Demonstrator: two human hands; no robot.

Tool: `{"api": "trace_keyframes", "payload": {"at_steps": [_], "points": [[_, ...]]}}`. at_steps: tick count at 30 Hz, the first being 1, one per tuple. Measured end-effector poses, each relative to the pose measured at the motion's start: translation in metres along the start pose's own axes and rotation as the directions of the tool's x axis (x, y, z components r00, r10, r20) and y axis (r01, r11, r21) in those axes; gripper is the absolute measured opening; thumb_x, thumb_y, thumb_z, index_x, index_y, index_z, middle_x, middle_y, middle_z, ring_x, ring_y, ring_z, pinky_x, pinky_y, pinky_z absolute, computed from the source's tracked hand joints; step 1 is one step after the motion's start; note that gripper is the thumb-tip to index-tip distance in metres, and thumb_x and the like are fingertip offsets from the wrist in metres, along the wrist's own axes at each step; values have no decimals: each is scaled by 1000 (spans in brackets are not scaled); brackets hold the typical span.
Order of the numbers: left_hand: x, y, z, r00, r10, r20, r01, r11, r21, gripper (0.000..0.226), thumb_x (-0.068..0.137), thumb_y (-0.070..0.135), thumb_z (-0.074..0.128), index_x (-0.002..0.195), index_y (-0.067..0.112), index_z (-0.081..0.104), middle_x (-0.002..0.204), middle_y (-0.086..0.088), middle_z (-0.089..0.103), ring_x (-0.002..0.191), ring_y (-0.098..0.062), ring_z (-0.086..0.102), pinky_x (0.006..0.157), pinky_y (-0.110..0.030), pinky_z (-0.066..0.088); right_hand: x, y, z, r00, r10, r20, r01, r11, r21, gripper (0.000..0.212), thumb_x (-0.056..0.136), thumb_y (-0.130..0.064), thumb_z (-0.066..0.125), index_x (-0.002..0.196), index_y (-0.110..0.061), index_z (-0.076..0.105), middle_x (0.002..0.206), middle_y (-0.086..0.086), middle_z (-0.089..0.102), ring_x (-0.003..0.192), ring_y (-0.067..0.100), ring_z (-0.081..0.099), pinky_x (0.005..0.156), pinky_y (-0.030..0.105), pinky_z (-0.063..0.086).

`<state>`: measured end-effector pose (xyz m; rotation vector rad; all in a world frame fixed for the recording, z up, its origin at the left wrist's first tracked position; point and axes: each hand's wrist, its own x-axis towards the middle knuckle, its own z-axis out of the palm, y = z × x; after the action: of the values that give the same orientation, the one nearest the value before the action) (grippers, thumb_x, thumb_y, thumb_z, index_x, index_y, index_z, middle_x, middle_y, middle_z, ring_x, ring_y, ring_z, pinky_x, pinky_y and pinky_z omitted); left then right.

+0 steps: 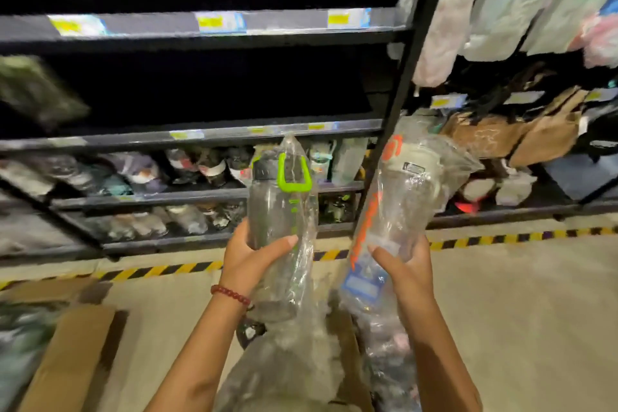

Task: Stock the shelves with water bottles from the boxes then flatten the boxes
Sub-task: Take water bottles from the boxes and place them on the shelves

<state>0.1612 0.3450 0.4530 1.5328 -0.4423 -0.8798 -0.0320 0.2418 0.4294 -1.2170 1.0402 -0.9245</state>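
Note:
My left hand (249,252) grips a clear water bottle with a green loop handle (277,204), wrapped in a plastic bag and held upright. My right hand (404,264) grips a second bagged clear bottle with an orange cap and orange lettering (398,197), tilted to the right. Both bottles are raised in front of the dark metal shelving (200,134). Below my arms an open cardboard box (347,344) holds more bagged bottles (287,365).
Another cardboard box (73,358) lies at the lower left. The middle shelf bay looks dark; lower shelves carry several wrapped bottles (187,167). Bags and pouches hang on the right rack (535,130). Yellow-black tape (160,271) runs along the floor.

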Motion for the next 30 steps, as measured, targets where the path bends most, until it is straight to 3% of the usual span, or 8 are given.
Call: {"api": "trace_keyframes", "payload": {"at_steps": [5, 10, 14, 18, 22, 26, 28, 30], "points": [[0, 4, -77, 971, 13, -238, -26, 998, -52, 75, 41, 46, 81, 111, 30, 60, 107, 3, 70, 97, -16, 68, 81, -37, 55, 13, 2, 79, 968, 29, 249, -13, 998, -66, 76, 63, -22, 72, 132, -29, 42, 121, -7, 61, 105, 7, 62, 86, 29, 50], [10, 12, -154, 905, 14, -426, -73, 990, -123, 67, 41, 44, 81, 104, 32, 60, 104, 6, 69, 93, -12, 68, 74, -29, 54, 28, 11, 172, 919, 58, 391, -9, 992, -125, 62, 72, 0, 76, 112, -37, 47, 109, -11, 61, 87, -7, 63, 71, 16, 52], [25, 16, -226, 847, -22, -531, -78, 983, -164, 63, 50, 36, 82, 109, 30, 60, 105, 6, 70, 94, -12, 68, 76, -31, 54, 29, 20, 262, 864, 124, 489, -60, 988, -145, 70, 63, -11, 78, 123, -31, 48, 116, -1, 62, 99, 9, 63, 79, 28, 53], [47, 23, -302, 785, -50, -617, -49, 989, -143, 93, 37, 47, 81, 122, 19, 56, 111, 2, 67, 97, -16, 66, 74, -30, 53, 22, 26, 353, 816, 108, 568, -35, 990, -138, 65, 58, -17, 71, 116, -35, 48, 113, -11, 60, 94, -7, 61, 70, 11, 48], [72, 35, -367, 776, -21, -630, -36, 996, -77, 83, 41, 42, 82, 116, 13, 59, 103, -5, 69, 87, -17, 68, 61, -21, 52, 18, 27, 427, 772, 101, 627, -27, 992, -127, 69, 54, -18, 72, 115, -37, 48, 111, -12, 61, 97, -2, 62, 67, 11, 49], [101, 43, -403, 763, -35, -646, -4, 998, -60, 60, 55, 26, 86, 107, 15, 59, 91, -3, 68, 78, -16, 66, 52, -17, 50, 21, 20, 473, 754, 125, 645, -59, 991, -123, 102, 20, -57, 86, 113, -41, 48, 103, -24, 65, 90, -11, 61, 62, 7, 48], [119, 43, -411, 750, -48, -660, 32, 999, -36, 42, 67, 11, 83, 102, 14, 60, 85, -1, 66, 73, -13, 64, 49, -12, 48, 27, 19, 487, 766, 145, 626, -71, 987, -142, 109, 17, -75, 78, 115, -36, 50, 104, -20, 65, 90, -10, 62, 65, 8, 48], [138, 43, -416, 748, -51, -662, 76, 997, 9, 33, 71, 7, 80, 99, 10, 63, 78, 3, 64, 63, -2, 61, 47, -7, 44, 38, 19, 499, 775, 172, 608, -85, 982, -169, 107, 15, -79, 74, 111, -37, 52, 106, -14, 63, 90, -9, 61, 66, 11, 50]]}}
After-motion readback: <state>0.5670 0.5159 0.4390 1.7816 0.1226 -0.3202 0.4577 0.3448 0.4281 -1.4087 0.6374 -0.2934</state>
